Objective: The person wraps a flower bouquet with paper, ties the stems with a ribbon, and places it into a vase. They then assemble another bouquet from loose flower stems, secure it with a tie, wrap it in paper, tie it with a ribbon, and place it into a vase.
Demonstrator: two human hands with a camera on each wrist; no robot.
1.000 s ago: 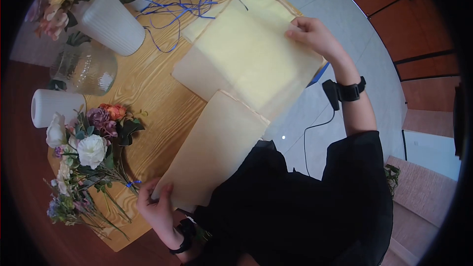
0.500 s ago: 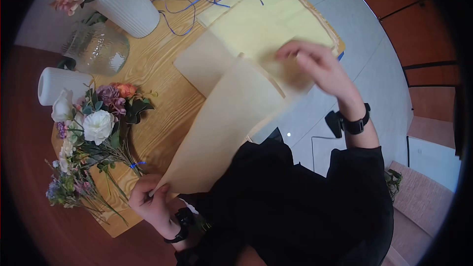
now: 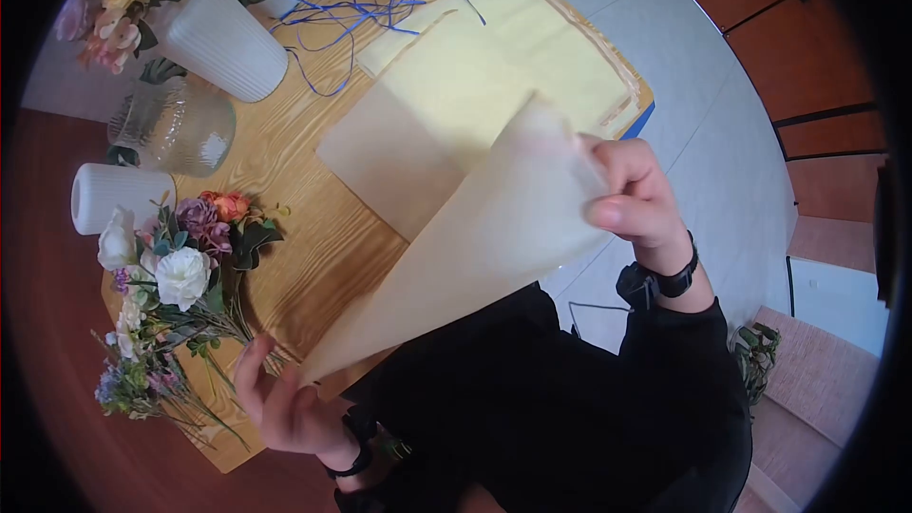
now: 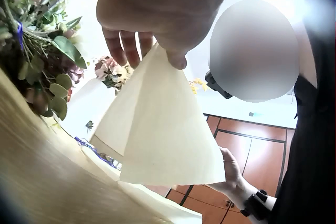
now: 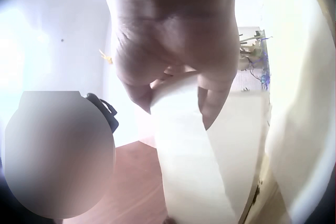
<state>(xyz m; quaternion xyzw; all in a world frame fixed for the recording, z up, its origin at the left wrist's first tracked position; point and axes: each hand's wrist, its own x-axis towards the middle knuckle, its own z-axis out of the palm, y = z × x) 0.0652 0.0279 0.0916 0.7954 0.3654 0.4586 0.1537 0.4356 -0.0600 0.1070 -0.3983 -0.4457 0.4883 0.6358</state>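
A beige sheet of wrapping paper (image 3: pixel 475 237), bent into a cone shape, spans the two hands above the table's front edge. Its narrow tip lies between the thumb and fingers of the left hand (image 3: pixel 290 408); the left wrist view shows the tip (image 4: pixel 156 58) pinched there. My right hand (image 3: pixel 641 192) grips the wide end at its edge, thumb on the near side. In the right wrist view the paper (image 5: pixel 184 145) hangs down from between thumb and fingers. Beside the left hand lies a bunch of artificial flowers (image 3: pixel 182 277), its stems bound with blue ribbon.
More wrapping sheets, pale yellow (image 3: pixel 532 47) and beige (image 3: pixel 389 157), lie on the wooden table (image 3: pixel 313 228). Tangled blue ribbon (image 3: pixel 366 5) is behind them. White ribbed vases (image 3: pixel 228 38) and a glass vase (image 3: pixel 190 128) stand along the left side.
My right hand has left the yellow sheets and taken hold of the beige paper's wide end, lifting and curling it over. The left hand stays at the tip, its fingers more spread.
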